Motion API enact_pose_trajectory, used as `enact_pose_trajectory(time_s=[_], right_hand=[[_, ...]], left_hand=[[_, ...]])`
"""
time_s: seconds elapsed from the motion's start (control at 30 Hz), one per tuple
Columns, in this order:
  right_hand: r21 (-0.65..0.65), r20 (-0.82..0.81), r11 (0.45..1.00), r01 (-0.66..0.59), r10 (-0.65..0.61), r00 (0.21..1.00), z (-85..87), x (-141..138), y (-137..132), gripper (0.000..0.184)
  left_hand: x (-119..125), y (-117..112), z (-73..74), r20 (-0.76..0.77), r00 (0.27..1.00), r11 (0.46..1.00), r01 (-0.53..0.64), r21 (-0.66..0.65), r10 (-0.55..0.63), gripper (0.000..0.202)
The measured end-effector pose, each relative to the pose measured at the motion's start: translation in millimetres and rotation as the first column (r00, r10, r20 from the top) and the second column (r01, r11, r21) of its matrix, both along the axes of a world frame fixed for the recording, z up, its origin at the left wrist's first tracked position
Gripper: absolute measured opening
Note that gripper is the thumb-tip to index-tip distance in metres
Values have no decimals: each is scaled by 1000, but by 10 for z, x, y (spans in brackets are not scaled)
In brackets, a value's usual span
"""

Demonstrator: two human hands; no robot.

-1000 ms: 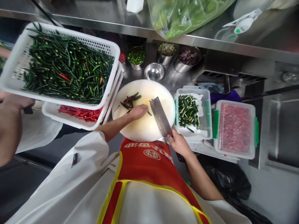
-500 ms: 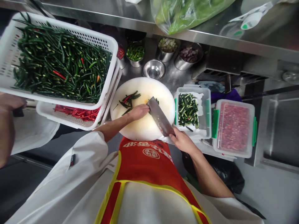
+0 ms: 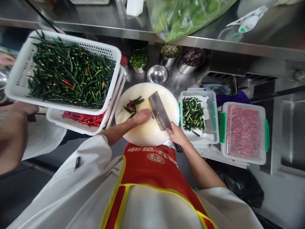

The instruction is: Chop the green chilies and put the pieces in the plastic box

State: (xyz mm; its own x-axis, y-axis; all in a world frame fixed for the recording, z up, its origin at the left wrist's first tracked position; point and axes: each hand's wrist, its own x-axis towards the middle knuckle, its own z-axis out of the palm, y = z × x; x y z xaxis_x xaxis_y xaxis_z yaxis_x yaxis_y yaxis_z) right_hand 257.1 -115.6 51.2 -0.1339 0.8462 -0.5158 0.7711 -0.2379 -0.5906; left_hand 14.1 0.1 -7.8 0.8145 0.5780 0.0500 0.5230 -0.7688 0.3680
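My right hand (image 3: 177, 136) grips the black handle of a cleaver (image 3: 160, 111), whose broad blade slants over the round white cutting board (image 3: 145, 136). My left hand (image 3: 143, 117) rests on the board left of the blade, fingers drawn together. A small dark green chili tip shows at its fingertips, close to the blade; the rest is hidden. Several whole green chilies (image 3: 131, 109) and a red chili (image 3: 130, 104) lie on the board beyond my left hand. Right of the board, a clear plastic container (image 3: 209, 136) holds cut green chilies (image 3: 193, 114).
White baskets of green chilies (image 3: 71, 73) and red chilies (image 3: 83, 117) stand at left. Another person's arm (image 3: 14, 140) is beside them. Metal cups, a steel bowl (image 3: 157, 74) and a shelf (image 3: 107, 27) lie beyond the board. A lidded box (image 3: 244, 130) of reddish food stands at right.
The cleaver and right hand have shifted slightly away from me and left, showing more of the handle. My left hand stays nearly in place. The whole view has shifted slightly.
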Motion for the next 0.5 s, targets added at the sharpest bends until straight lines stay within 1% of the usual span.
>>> enact_pose_trajectory(time_s=[0.03,0.07,0.1,0.17,0.2,0.23,0.27,0.33,0.43,0.5], right_hand=[[-7,-17,999,40,-40,999,17,19,-32,17],[-12,-29,997,70,-71,997,44,50,-84,19],[-20,-40,996,83,-84,996,79,90,-150,21],[-45,-67,998,52,-55,996,152,176,-301,23],[-62,-80,998,16,-21,997,181,214,-372,23],[-80,-93,997,-24,16,995,201,244,-434,22],[-95,-102,994,-54,44,994,210,265,-483,20],[-115,-104,991,-67,55,993,199,275,-534,19],[-115,-76,993,6,-15,997,158,234,-506,19],[-103,-58,993,51,-57,997,150,195,-451,19]], left_hand=[[-29,47,43,-22,998,998,-56,13,56,26],[-66,105,86,-50,988,989,-144,33,146,26],[-107,168,127,-85,964,967,-248,58,253,25],[-187,293,190,-176,879,896,-431,105,443,25],[-218,345,210,-224,840,869,-480,119,494,24],[-238,386,223,-268,817,859,-497,124,511,24],[-247,416,230,-304,808,862,-493,120,505,24],[-235,442,232,-343,813,879,-468,96,470,24],[-172,417,227,-333,850,906,-422,36,409,23],[-118,364,220,-282,907,944,-330,-11,314,23]])
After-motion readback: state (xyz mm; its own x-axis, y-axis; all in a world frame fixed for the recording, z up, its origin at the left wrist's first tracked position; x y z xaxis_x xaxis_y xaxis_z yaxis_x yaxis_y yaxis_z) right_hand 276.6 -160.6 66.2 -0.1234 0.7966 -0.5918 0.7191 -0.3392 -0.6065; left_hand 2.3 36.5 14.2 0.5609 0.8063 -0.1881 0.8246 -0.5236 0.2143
